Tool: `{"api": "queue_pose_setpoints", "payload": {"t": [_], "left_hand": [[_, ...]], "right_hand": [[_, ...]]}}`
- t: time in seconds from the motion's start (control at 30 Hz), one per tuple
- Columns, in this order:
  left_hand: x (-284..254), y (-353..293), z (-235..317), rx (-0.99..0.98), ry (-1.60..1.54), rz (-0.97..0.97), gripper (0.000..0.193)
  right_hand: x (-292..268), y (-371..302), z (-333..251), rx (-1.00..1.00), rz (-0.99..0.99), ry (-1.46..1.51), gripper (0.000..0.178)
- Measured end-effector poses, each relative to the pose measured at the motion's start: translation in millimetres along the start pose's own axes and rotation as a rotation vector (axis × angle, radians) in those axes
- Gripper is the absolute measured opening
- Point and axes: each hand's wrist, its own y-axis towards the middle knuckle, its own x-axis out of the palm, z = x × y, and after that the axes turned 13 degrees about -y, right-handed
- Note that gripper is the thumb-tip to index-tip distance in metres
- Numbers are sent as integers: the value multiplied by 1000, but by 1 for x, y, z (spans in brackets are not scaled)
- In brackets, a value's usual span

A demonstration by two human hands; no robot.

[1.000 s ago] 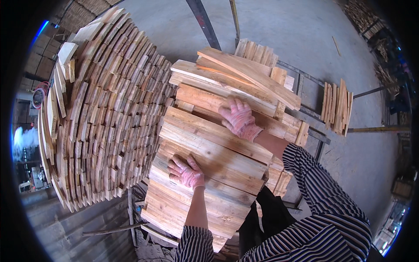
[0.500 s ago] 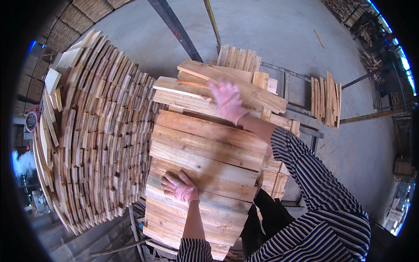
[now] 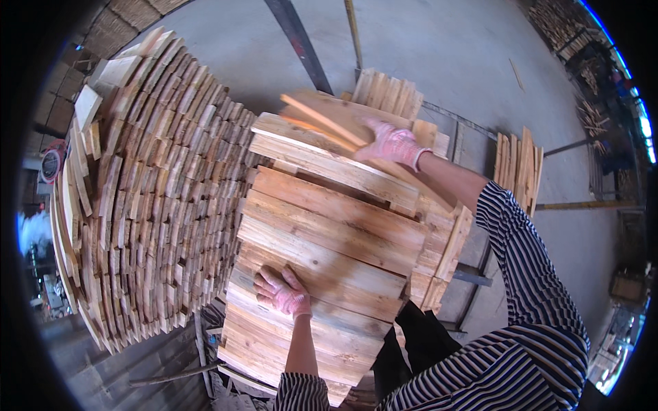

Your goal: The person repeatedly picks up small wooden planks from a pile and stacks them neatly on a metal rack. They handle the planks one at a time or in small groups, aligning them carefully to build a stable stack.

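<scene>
My left hand (image 3: 282, 293), in a pinkish-white glove, lies flat with its fingers spread on a row of pale boards (image 3: 315, 257) set side by side in front of me. At the far end of that row, my right hand (image 3: 396, 145), gloved the same way, grips a loose wooden board (image 3: 343, 115) by its edge. This board is tipped up, its narrow side showing, and is slightly blurred. Under it, more boards (image 3: 329, 161) lie across the top of the stack, with a gap between them and the nearer row.
A tall stack of tightly packed boards (image 3: 157, 198) rises on the left. Short boards (image 3: 387, 94) stand beyond the work pile, and another bundle (image 3: 519, 168) sits to the right by metal frame bars (image 3: 473, 277). A dark steel post (image 3: 301, 44) stands at the back over grey concrete.
My right hand has moved slightly right and tilted the loose board up onto its edge. The left hand stays on the same boards. The whole view has shifted a little.
</scene>
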Motion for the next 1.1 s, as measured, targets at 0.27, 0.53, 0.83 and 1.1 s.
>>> {"api": "queue_pose_setpoints", "payload": {"t": [0.27, 0.53, 0.83, 1.1], "left_hand": [[-45, 0, 138, -600, -2175, -455, 93], [15, 5, 56, -775, -2061, -641, 75], [3, 4, 74, -841, -1997, -443, 67], [0, 6, 78, -908, -2060, -516, 63]], "right_hand": [[60, -120, -87, -423, -229, -140, 80], [80, 66, -9, -45, 241, -384, 93], [88, 32, -33, -153, 56, -314, 93], [79, 29, 30, -117, 353, -313, 83]]}}
